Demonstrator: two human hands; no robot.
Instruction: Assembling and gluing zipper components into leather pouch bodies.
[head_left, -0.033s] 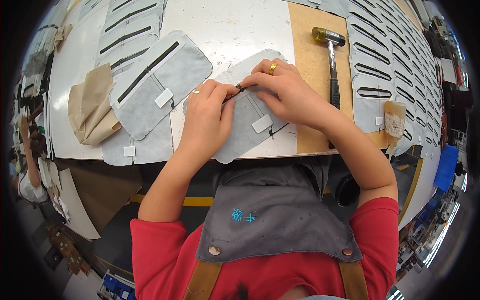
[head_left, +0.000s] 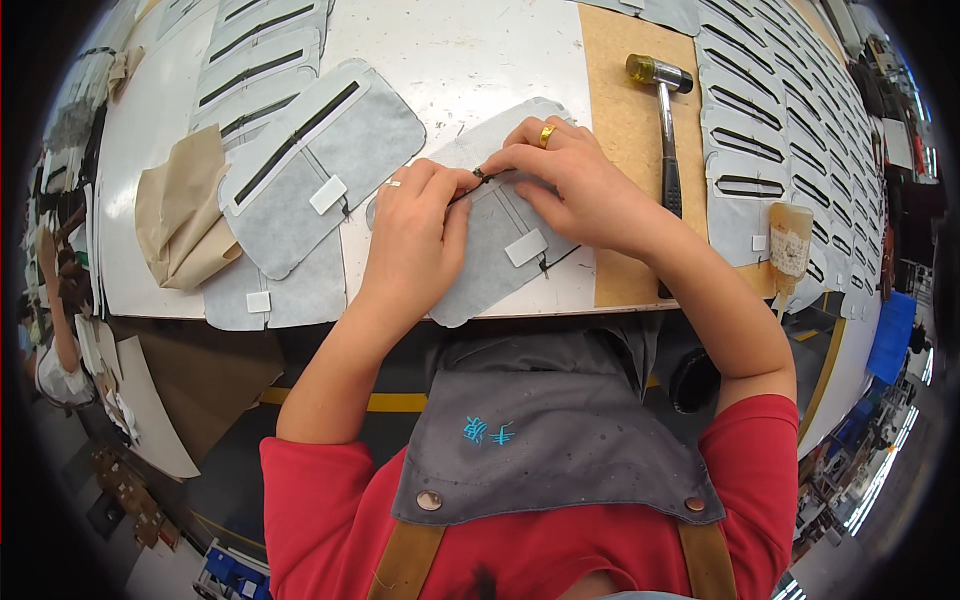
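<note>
A grey fabric panel lies slanted on the table, with a white tag near its lower edge. Across its upper middle runs a black strip, mostly covered by my fingers. My left hand is closed, thumb and fingertips pinching the panel at the strip. From the other side my right hand also pinches there, its fingertips almost touching the left ones. A small dark bit shows between the two hands; its kind is too small to make out.
A similar panel lies on others to the left, beside a crumpled beige sheet. On the tan board rests a mallet. A bottle with whitish contents stands at the right, near rows of grey panels.
</note>
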